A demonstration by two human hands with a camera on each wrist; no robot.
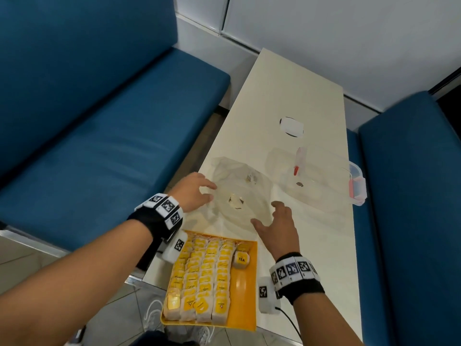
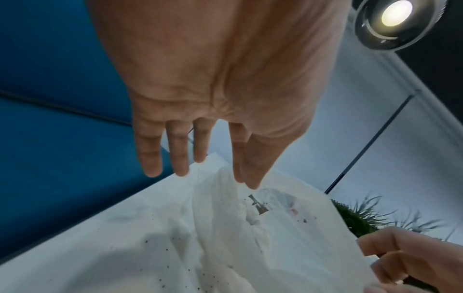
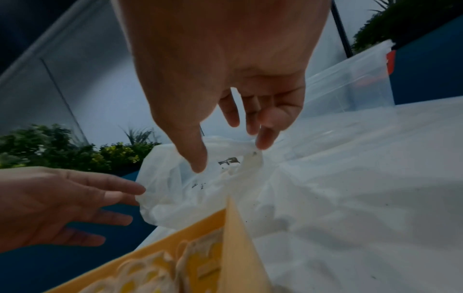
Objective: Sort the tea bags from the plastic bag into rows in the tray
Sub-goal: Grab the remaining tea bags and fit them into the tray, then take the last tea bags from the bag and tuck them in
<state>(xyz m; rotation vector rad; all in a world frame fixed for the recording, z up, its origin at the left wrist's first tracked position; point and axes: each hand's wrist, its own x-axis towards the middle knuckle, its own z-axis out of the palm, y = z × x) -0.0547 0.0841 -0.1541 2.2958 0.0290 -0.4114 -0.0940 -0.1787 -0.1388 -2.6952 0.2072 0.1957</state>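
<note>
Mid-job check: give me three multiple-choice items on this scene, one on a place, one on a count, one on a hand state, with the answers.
1. Where is the plastic bag relative to the tray?
A. beyond it on the table
B. inside it
C. on the sofa

2. How many full rows of tea bags are in the tray?
A. one
B. four
C. seven

3. What is the left hand doing?
A. gripping a tea bag
B. resting in the tray
C. open at the bag's edge

Answers: 1 A, the bag lies past the tray's far rim. 2 B, four packed rows plus one lone bag. 3 C, fingers straight, holding nothing.
</note>
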